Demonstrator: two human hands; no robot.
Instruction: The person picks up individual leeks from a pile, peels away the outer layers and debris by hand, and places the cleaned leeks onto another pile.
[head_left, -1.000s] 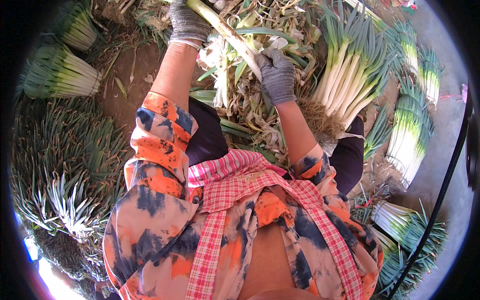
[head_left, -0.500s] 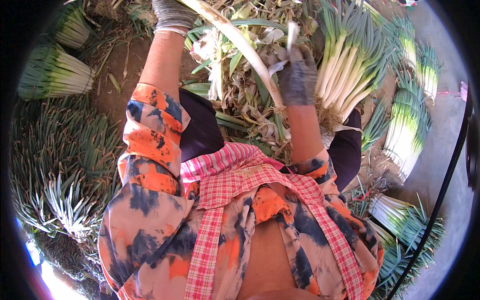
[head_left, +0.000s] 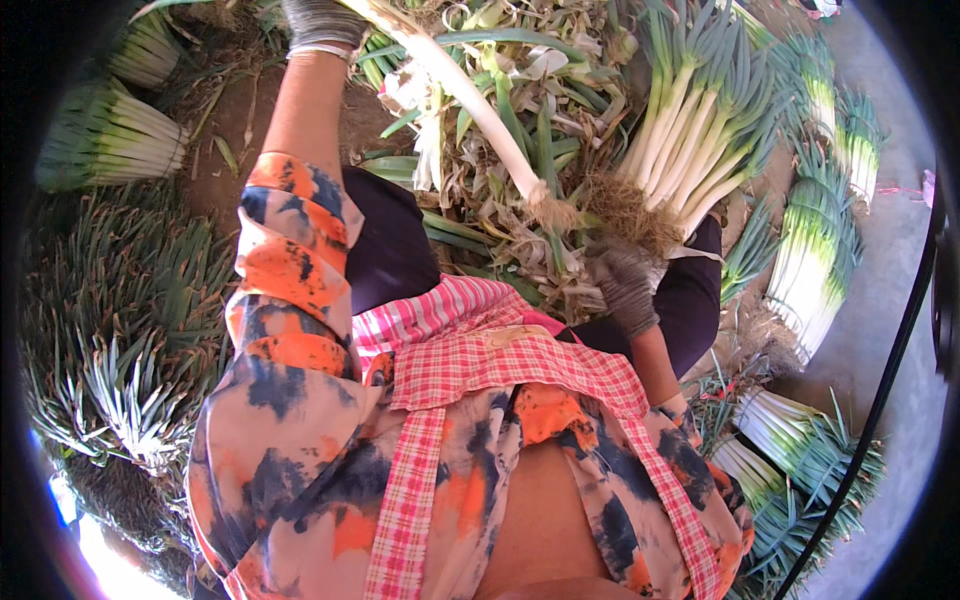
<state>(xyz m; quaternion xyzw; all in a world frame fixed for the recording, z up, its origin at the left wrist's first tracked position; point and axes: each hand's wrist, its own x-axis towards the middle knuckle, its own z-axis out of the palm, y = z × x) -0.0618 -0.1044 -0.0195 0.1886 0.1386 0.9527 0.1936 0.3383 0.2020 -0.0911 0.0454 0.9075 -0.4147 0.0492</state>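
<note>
My left hand [head_left: 325, 24], in a grey glove, is at the top edge, partly cut off, closed around a long green onion [head_left: 470, 95]. Its white stalk slants down to the right and ends in a tuft of brown roots. My right hand [head_left: 625, 288], gloved too, is low beside my right knee, below those roots. Blur and shade hide its fingers, so whether it holds anything does not show. Right of the stalk a bunch of green onions [head_left: 690, 130], white and smooth, leans with its roots toward me. Peeled leaves and dry skins [head_left: 480, 185] lie heaped between my knees.
Tied green onion bundles [head_left: 810, 250] stand along the right, with more bundles [head_left: 800, 440] at lower right. Other bundles [head_left: 115, 140] lie at upper left. A large mass of unpeeled onions [head_left: 120, 290] fills the left side. A dark cable [head_left: 880, 390] crosses the right edge.
My right hand has moved from beside the stalk down toward my right knee. The onion's root end now shows uncovered, and my left hand has shifted slightly up and left.
</note>
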